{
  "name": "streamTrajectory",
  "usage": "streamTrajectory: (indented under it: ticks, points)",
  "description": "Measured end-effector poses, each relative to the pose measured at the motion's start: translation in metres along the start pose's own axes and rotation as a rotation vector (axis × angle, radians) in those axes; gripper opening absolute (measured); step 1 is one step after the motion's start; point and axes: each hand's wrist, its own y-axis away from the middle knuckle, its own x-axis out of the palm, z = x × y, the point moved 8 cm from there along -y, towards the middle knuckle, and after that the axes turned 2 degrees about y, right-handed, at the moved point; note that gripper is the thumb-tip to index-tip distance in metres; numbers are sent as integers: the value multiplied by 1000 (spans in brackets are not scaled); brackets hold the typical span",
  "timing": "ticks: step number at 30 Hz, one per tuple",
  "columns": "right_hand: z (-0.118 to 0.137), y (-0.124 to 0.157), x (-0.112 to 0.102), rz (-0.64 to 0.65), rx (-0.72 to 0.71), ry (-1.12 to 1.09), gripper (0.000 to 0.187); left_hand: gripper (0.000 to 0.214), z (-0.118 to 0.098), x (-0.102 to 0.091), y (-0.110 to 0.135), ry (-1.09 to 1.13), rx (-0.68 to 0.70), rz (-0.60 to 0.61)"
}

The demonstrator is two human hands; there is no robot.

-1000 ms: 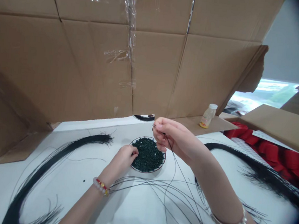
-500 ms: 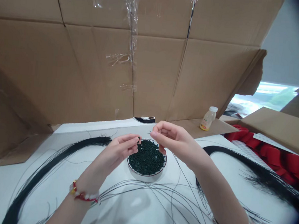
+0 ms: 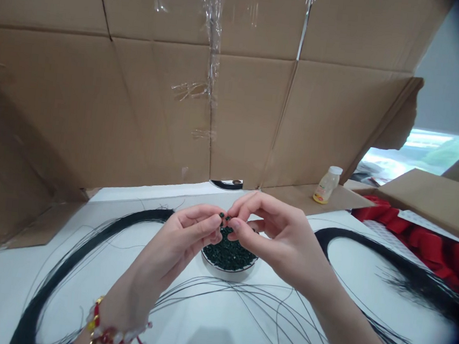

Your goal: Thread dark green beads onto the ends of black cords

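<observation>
My left hand and my right hand meet fingertip to fingertip above a round plate. The left thumb and forefinger pinch a small dark green bead. My right fingertips hold the end of a thin black strand, though the fingers hide most of it. The plate's white rim shows below my hands, and it is heaped with dark green beads. Loose black strands lie under my wrists. A beaded bracelet circles my left wrist.
Thick bundles of black strands curve across the white table on the left and right. A cardboard wall stands behind. A small bottle and red material sit at the back right.
My left hand has risen from the plate with a bead between its fingertips. Both hands have closed together above the plate, and the view has shifted slightly.
</observation>
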Motion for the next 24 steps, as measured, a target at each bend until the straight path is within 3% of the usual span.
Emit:
streamTrajectory:
  ticks: [3, 11, 24]
  points:
    - [5, 3, 0, -4, -37, 10, 17, 14, -7, 0, 4, -126, 41, -35]
    - [12, 4, 1, 40, -51, 50, 16, 7, -44, 6, 24, -618, 326, -134]
    - [15, 6, 0, 41, -43, 83, 16, 11, -55, 18, 36, -822, 476, -145]
